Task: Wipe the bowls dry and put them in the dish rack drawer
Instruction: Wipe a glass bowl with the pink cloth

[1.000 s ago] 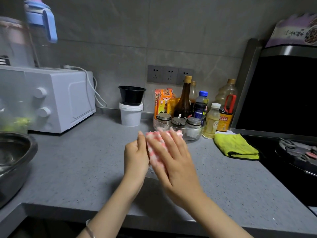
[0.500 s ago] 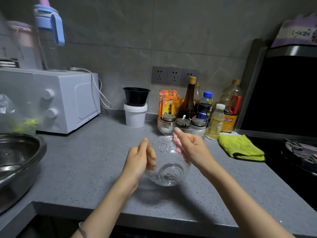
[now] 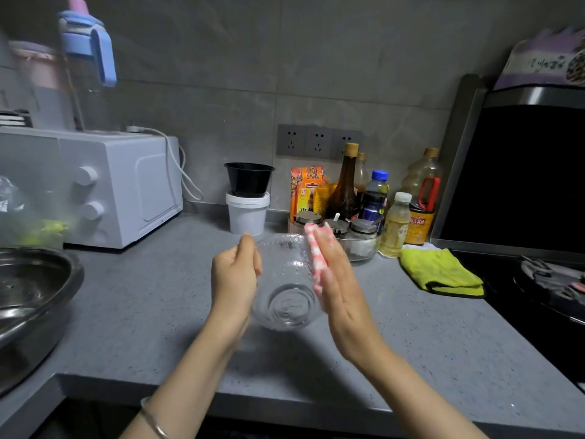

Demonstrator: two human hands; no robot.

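a clear glass bowl (image 3: 286,299) is held in the air just above the grey speckled surface (image 3: 152,312), tipped so its round base faces the camera. the left grip (image 3: 235,274) is curled round the bowl's left rim, thumb up top. the right grip (image 3: 335,280) lies flat with straight fingers, pressing a pink-and-white checked cloth (image 3: 316,258) against the bowl's right wall.

behind the bowl is a glass dish of lidded seasoning jars (image 3: 364,245). near it stand a tall dark sauce bottle (image 3: 345,188), a blue-capped bottle (image 3: 376,194), a small white-capped bottle of pale liquid (image 3: 395,226) and an oil bottle with a red handle (image 3: 424,191). the oil bottle's orange label carries chinese characters too blurred to read. an orange packet (image 3: 307,188) also bears print i cannot make out.

a black bowl (image 3: 249,179) sits in a white tub (image 3: 248,213). a yellow-green cloth (image 3: 440,274) lies folded at the right, a white countertop oven (image 3: 120,185) and a steel basin (image 3: 31,296) at the left.
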